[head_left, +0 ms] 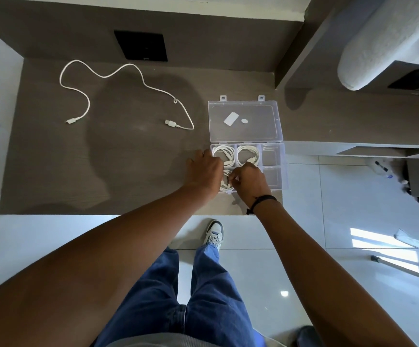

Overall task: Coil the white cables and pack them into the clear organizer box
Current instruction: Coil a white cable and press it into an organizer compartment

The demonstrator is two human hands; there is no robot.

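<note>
Now both hands press a coiled cable (pixel 226 180) into the near-left compartment of the clear organizer box (pixel 274 169): left hand (pixel 204 171) curled over it, right hand (pixel 249 181) pinching its loops. Released early, the coil could spring out. The box sits near the worktop (pixel 128 159) front edge; one loose cable (pixel 128 93) lies on open room leftward.

Third coil (pixel 226 182) half-hidden under hands (pixel 249 180)

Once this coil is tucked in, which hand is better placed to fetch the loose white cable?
Probably left: the left hand sits on the side of the loose white cable; the right hand pinches the coil.
</note>
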